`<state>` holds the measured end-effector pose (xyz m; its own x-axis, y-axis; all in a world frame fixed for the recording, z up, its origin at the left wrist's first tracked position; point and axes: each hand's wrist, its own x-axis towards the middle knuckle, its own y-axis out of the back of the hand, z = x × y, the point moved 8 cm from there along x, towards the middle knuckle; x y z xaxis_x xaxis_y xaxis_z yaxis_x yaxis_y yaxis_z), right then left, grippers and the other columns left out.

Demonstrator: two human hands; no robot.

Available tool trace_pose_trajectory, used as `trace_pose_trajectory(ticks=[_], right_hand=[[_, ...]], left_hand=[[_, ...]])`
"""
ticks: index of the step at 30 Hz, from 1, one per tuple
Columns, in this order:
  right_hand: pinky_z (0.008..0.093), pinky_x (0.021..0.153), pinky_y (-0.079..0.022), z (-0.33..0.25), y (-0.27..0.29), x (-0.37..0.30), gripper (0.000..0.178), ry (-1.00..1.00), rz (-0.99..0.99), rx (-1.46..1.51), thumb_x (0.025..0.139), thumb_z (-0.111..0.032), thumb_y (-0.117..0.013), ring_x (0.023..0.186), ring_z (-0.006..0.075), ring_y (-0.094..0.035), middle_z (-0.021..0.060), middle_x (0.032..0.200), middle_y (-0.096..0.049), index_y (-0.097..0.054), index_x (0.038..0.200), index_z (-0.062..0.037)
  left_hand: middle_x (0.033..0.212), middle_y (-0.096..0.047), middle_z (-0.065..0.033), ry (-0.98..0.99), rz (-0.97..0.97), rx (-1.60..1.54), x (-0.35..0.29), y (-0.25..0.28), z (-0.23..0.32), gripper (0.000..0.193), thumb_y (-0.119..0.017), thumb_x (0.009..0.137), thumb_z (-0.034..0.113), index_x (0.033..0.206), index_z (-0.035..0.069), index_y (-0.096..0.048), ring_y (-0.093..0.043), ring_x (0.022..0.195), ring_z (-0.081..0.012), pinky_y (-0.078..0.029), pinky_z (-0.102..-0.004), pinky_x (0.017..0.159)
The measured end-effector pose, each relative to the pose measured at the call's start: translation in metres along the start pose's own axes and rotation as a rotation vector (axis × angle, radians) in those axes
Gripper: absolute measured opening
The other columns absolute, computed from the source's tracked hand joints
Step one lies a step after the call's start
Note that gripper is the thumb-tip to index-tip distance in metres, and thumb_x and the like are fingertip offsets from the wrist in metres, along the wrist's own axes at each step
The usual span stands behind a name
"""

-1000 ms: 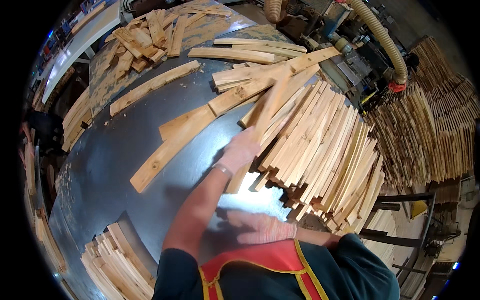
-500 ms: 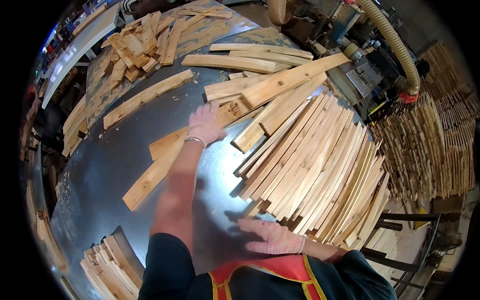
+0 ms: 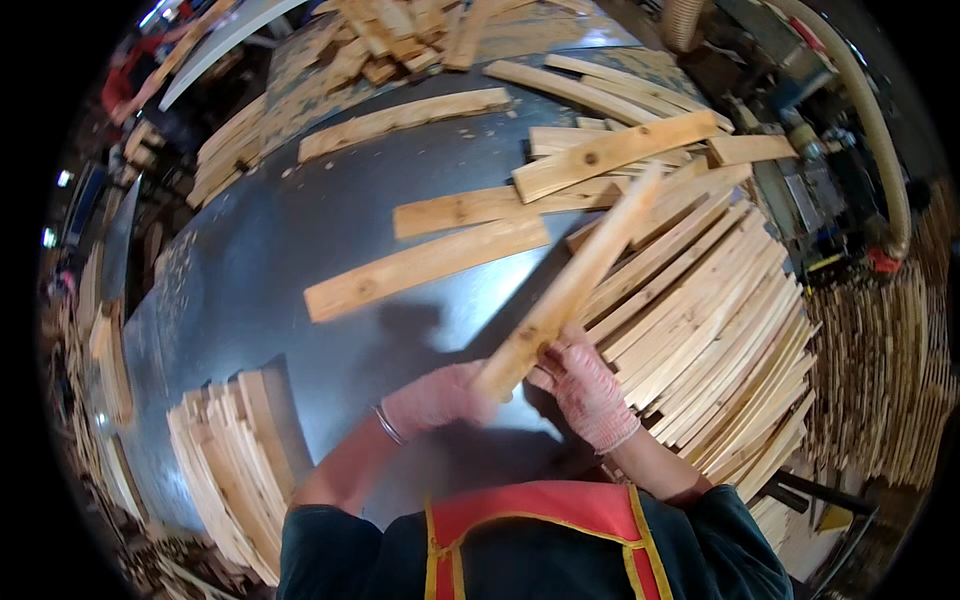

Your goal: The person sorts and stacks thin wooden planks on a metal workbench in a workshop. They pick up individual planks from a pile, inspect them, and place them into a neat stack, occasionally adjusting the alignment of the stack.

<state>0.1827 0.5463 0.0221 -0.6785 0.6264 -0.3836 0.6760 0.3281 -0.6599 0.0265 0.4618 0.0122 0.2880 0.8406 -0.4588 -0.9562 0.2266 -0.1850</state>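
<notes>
A wooden board (image 3: 585, 265) is lifted at a slant above the metal table (image 3: 370, 230), its far end pointing up and right. My left hand (image 3: 437, 398), in a pale glove, closes around the board's near end and is a little blurred. My right hand (image 3: 590, 393), gloved too, grips the board's right edge close by, with its fingers bent. A row of thin boards (image 3: 715, 330) lies just right of my right hand. Two loose boards, a nearer one (image 3: 425, 265) and one behind it (image 3: 460, 208), lie flat beyond my hands.
A stack of boards (image 3: 225, 460) stands at the near left. Short offcuts (image 3: 390, 35) are heaped at the far side, with a lone rough board (image 3: 400, 120) before them. A machine with a hose (image 3: 880, 150) is at the far right. Another person (image 3: 125, 80) is at the far left.
My left hand has come back from the far boards toward me. A board is now raised between both hands, and my right hand has moved up to it. The view has shifted.
</notes>
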Motion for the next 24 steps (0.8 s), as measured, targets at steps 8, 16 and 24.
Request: trace_pose_trajectory(ticks=[8,16,24], right_hand=[[0.0328,0.107,-0.049,0.048,0.005,-0.034,0.076,-0.124,0.027,-0.245,0.096,-0.02,-0.08,0.129,0.0179,-0.059,0.0057,0.14,-0.063,-0.042,0.16,-0.0052],[0.0508,0.105,-0.048,-0.104,-0.022,0.045,0.055,0.586,-0.123,-1.893,0.094,-0.033,-0.066,0.121,0.0399,-0.061,0.0199,0.123,-0.068,-0.056,0.14,-0.0031],[0.0496,0.114,-0.042,-0.162,0.046,0.094,0.056,-0.154,-0.219,-2.405,0.102,-0.063,-0.051,0.126,0.0318,-0.062,0.0099,0.125,-0.072,-0.075,0.127,-0.0188]], left_hand=[[0.136,-0.067,-0.0136,-0.069,0.249,0.103,-0.043,0.016,-0.027,0.08,-0.071,0.091,0.021,0.164,0.009,-0.041,-0.063,0.121,-0.0185,-0.049,-0.0328,0.106],[0.127,-0.067,-0.0107,-0.027,0.293,-0.132,0.0,0.042,-0.006,0.077,-0.069,0.09,0.018,0.162,0.004,-0.043,-0.066,0.109,-0.0198,-0.053,-0.0311,0.098],[0.128,-0.07,-0.0167,-0.126,0.301,0.37,0.054,0.035,0.031,0.081,-0.07,0.089,0.03,0.161,0.004,-0.045,-0.066,0.116,-0.0251,-0.051,-0.0342,0.102]])
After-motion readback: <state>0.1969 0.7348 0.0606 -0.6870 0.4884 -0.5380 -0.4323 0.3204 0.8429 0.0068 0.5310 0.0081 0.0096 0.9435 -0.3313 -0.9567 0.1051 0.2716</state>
